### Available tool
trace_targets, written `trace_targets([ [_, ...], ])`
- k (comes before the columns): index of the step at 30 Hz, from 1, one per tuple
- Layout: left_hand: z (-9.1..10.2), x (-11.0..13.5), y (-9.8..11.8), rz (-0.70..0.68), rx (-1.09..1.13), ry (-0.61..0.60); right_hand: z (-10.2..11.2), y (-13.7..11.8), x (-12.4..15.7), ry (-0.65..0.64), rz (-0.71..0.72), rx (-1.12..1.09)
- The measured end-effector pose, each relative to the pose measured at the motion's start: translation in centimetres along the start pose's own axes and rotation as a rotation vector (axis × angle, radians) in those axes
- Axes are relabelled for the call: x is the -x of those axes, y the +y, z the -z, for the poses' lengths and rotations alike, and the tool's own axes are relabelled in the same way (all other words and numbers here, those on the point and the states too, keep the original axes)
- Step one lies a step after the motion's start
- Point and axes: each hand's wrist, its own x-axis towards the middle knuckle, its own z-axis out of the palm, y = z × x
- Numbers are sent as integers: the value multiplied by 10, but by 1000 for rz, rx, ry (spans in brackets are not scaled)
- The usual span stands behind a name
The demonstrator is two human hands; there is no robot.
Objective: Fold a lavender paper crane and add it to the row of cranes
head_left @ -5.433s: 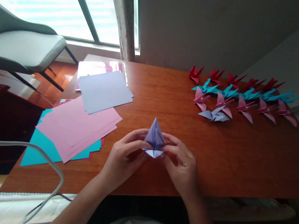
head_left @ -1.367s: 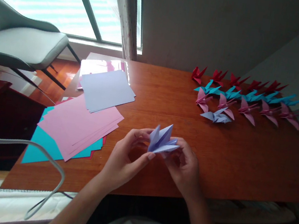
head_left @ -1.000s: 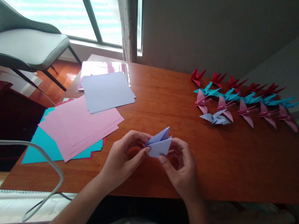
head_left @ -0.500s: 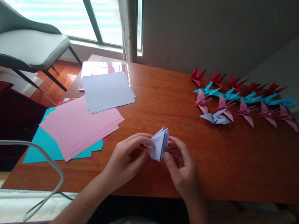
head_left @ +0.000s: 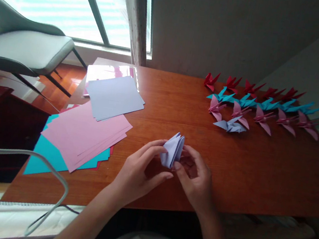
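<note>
A folded piece of pale lavender paper (head_left: 169,153), with several pointed layers sticking up, is held just above the table's near middle. My right hand (head_left: 197,177) pinches its lower right side between thumb and fingers. On the left edge, the fingers of my left hand (head_left: 138,168) grip the paper, while the left thumb is off it, stretched out below. Some fingertips are hidden behind the paper. Beyond my right hand sits a finished lavender paper crane (head_left: 231,125).
Rows of red (head_left: 249,87), blue (head_left: 244,100) and pink paper cranes (head_left: 263,118) stand at the back right of the wooden table (head_left: 260,166). To the left lie lavender sheets (head_left: 115,97), pink sheets (head_left: 85,136) and blue sheets (head_left: 42,158). A pale cable (head_left: 62,181) loops at the lower left.
The folded paper has shifted slightly right and up and turned a little. My left thumb has come off it and reaches to the right below it.
</note>
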Motion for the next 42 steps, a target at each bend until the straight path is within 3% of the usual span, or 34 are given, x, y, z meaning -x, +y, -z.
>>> trace_targets([
  [15,0,-1,1,-14,-12,99,-1,-8,0,-62,50,62],
  [22,1,1,-1,143,-10,147,0,-10,-4,-35,115,151],
  [28,4,-3,4,211,91,118,0,-8,-8,49,150,181],
  [35,7,-3,5,212,163,104,-1,-12,-5,-47,43,129],
  [42,8,-2,6,212,240,84,2,-12,-3,-49,108,106],
])
